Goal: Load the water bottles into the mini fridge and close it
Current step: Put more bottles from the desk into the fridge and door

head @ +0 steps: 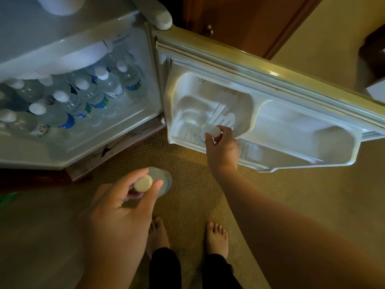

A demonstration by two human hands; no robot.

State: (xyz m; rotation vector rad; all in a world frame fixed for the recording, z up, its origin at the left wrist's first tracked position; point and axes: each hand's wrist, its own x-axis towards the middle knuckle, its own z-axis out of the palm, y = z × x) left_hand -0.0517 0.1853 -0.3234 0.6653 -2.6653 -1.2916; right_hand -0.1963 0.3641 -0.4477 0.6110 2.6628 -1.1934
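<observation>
The white mini fridge (133, 130) stands open, its door (291, 130) swung out to the right. Several water bottles (87, 97) with white caps and blue labels stand packed inside the fridge. My right hand (220, 144) grips a clear water bottle (214, 131) by its white cap, holding it upright in the left end of the door's lower shelf (260, 161). My left hand (123, 197) holds a second water bottle (160, 182) by its cap, hanging above the carpet in front of the fridge.
Tan carpet (187, 184) covers the floor, and my bare feet (216, 238) stand on it just below the door. A brown wooden cabinet (239, 21) stands behind the door. The door's upper compartment (208, 101) shows only white moulded plastic.
</observation>
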